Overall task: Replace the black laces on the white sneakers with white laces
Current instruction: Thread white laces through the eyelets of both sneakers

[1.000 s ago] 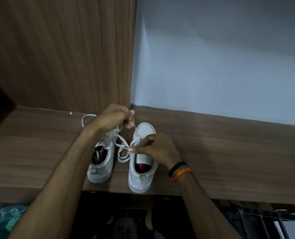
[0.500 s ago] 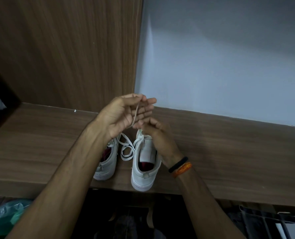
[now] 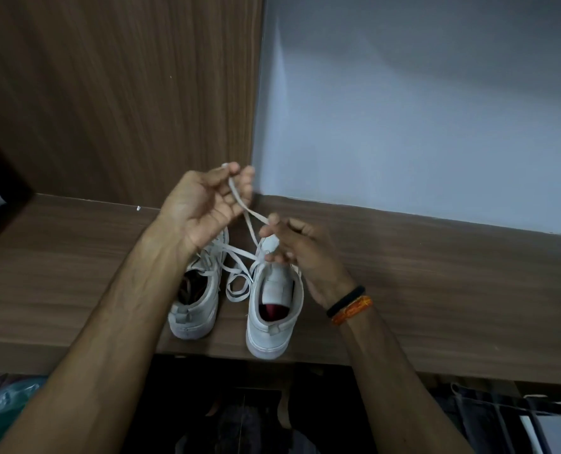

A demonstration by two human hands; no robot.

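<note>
Head view: two white sneakers (image 3: 274,309) stand side by side at centre frame on a wooden shelf (image 3: 436,290), heels toward the camera. One white lace (image 3: 249,214) rises from them. The left hand (image 3: 203,208) pinches its upper end; the right hand (image 3: 302,250) pinches it lower down. Two bands (image 3: 349,304) circle the right wrist.

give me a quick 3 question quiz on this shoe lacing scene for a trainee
1. True or false: both sneakers stand on the wooden shelf.
2. Which hand holds the white lace highest? A left hand B right hand
3. Fill in: the bands sit on the ___ wrist.

Key: 1 true: left sneaker and right sneaker sit side by side, heels nearest the camera. 2 A. 3 right: black and orange wristbands.
</note>
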